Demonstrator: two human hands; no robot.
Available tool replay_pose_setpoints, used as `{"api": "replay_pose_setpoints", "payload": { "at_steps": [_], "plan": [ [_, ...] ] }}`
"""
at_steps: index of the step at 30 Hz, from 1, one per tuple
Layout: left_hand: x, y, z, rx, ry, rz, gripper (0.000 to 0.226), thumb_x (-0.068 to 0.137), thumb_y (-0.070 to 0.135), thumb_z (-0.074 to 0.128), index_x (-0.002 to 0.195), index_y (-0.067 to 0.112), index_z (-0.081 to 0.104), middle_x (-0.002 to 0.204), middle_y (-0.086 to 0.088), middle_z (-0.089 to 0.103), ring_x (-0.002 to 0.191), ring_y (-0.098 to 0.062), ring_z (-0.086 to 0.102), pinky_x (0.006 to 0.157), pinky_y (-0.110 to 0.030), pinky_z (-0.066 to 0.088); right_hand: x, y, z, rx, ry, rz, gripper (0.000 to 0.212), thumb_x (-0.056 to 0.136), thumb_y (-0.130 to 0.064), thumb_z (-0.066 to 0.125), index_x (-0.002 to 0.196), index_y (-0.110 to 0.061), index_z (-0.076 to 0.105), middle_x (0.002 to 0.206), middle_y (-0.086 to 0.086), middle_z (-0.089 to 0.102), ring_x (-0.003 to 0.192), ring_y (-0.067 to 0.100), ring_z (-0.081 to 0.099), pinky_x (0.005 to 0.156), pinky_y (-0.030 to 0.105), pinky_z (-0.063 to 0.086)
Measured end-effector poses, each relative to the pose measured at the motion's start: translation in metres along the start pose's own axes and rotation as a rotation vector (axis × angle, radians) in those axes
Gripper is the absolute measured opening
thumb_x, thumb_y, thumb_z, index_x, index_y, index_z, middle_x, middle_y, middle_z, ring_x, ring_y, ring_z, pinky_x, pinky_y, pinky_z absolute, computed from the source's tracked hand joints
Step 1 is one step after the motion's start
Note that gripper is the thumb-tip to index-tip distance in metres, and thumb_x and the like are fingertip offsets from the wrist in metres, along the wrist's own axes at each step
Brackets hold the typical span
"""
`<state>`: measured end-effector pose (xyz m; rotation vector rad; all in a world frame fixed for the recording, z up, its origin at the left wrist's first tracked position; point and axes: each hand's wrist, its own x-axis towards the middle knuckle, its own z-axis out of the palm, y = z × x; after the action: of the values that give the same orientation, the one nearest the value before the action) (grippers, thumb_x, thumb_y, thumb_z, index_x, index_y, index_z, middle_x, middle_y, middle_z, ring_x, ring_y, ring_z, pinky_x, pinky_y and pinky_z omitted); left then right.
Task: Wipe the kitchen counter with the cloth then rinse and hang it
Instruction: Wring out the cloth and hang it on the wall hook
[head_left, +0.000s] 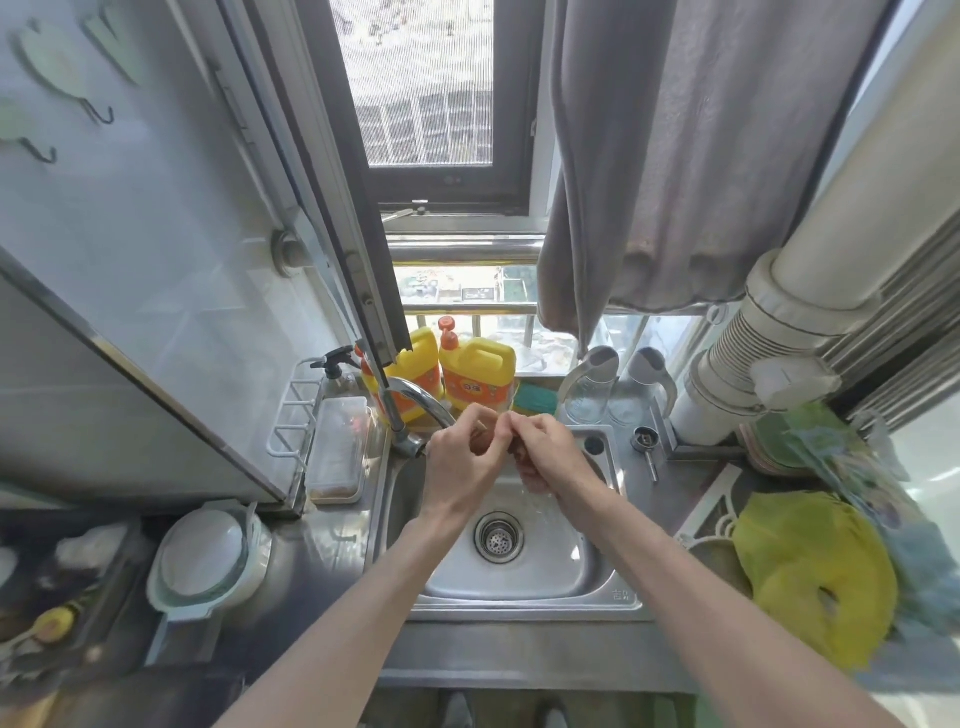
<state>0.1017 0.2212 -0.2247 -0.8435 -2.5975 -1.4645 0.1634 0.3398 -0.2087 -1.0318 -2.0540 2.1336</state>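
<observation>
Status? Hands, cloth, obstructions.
Left hand and right hand meet, fingers curled, over the sink below the faucet; what they hold is unclear. Grey cloth hangs at the window above. Basin unobstructed.

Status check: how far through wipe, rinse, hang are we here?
Wiping looks over: both hands are off the counter. In hand: the rinse, with left hand and right hand gripping a small reddish wad, probably the cloth, over the sink by the faucet. Left: hanging it; it is not yet hung.
</observation>
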Motion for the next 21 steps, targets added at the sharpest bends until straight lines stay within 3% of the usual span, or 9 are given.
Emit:
{"api": "replay_pose_setpoints", "payload": {
  "at_steps": [1,3,5,7,10,12,16,18,21],
  "plan": [
    [0.0,0.0,0.0,-0.036,0.001,-0.028,0.027,0.098,0.042,0.061,0.083,0.021,0.069,0.063,0.009,0.07,0.059,-0.006,0.066,0.058,-0.013,0.046,-0.003,0.0,0.0,0.068,0.008,0.006,0.033,0.098,-0.048,0.06,0.086,-0.018,0.054,0.064,-0.003,0.053,0.049,0.01,0.044,0.048,0.026,0.035],
    [0.002,0.003,-0.001,-0.091,-0.048,-0.064,0.028,0.1,0.042,0.058,0.09,0.022,0.076,0.073,0.009,0.076,0.069,-0.006,0.071,0.063,-0.02,0.053,-0.009,-0.002,0.002,-0.022,0.117,-0.121,0.032,0.098,-0.044,0.062,0.084,-0.016,0.056,0.074,-0.002,0.063,0.057,0.009,0.057,0.058,0.027,0.044],
    [0.006,0.003,-0.002,-0.185,-0.152,-0.151,0.033,0.102,0.039,0.053,0.091,0.018,0.077,0.08,0.004,0.078,0.075,-0.01,0.073,0.068,-0.029,0.058,-0.018,-0.004,0.003,-0.309,0.28,-0.446,0.027,0.101,-0.037,0.06,0.085,-0.015,0.057,0.095,-0.003,0.06,0.071,0.001,0.062,0.065,0.014,0.048],
    [0.011,0.009,-0.007,-0.371,-0.287,-0.339,0.037,0.102,0.033,0.05,0.086,0.008,0.072,0.084,-0.01,0.075,0.076,-0.021,0.068,0.068,-0.038,0.055,-0.026,-0.006,0.002,-0.645,0.358,-0.818,0.022,0.102,-0.032,0.056,0.091,-0.013,0.057,0.104,0.0,0.053,0.074,0.006,0.057,0.06,0.015,0.048],
    [0.018,0.024,-0.016,-0.531,-0.432,-0.571,0.038,0.096,0.035,0.046,0.08,0.005,0.065,0.082,-0.016,0.058,0.078,-0.028,0.049,0.067,-0.044,0.039,-0.025,-0.009,-0.007,-0.983,0.359,-1.144,0.026,0.1,-0.032,0.054,0.103,-0.008,0.062,0.101,0.006,0.06,0.076,0.018,0.059,0.053,0.026,0.048],
    [0.02,0.033,-0.018,-0.569,-0.448,-0.675,0.035,0.093,0.045,0.045,0.078,0.018,0.062,0.077,-0.013,0.053,0.075,-0.026,0.042,0.059,-0.037,0.033,-0.023,-0.018,-0.013,-1.028,0.343,-1.28,0.031,0.102,-0.033,0.052,0.103,-0.006,0.067,0.088,0.005,0.064,0.07,0.02,0.06,0.052,0.03,0.047],
    [0.02,0.044,-0.018,-0.588,-0.427,-0.724,0.023,0.088,0.029,0.044,0.069,0.02,0.054,0.052,0.002,0.044,0.061,-0.016,0.032,0.055,-0.028,0.02,-0.012,-0.033,-0.014,-1.092,0.464,-1.378,0.033,0.099,-0.028,0.058,0.069,-0.014,0.055,0.055,0.001,0.049,0.044,0.021,0.046,0.042,0.035,0.038],
    [0.019,0.045,-0.017,-0.541,-0.371,-0.755,0.039,0.096,0.019,0.044,0.057,0.019,0.046,0.043,0.005,0.038,0.051,-0.013,0.028,0.05,-0.023,0.018,-0.009,-0.033,-0.013,-1.127,0.467,-1.344,0.037,0.098,-0.024,0.058,0.062,-0.018,0.05,0.047,-0.001,0.048,0.038,0.021,0.045,0.039,0.031,0.034],
    [0.015,0.041,-0.014,-0.529,-0.321,-0.681,0.056,0.101,0.045,0.048,0.054,0.014,0.055,0.049,0.0,0.046,0.049,-0.016,0.039,0.048,-0.022,0.028,-0.009,-0.028,-0.008,-1.125,0.421,-1.199,0.049,0.1,-0.025,0.048,0.051,-0.022,0.044,0.038,0.001,0.048,0.03,0.023,0.045,0.039,0.028,0.032]
  ]
}}
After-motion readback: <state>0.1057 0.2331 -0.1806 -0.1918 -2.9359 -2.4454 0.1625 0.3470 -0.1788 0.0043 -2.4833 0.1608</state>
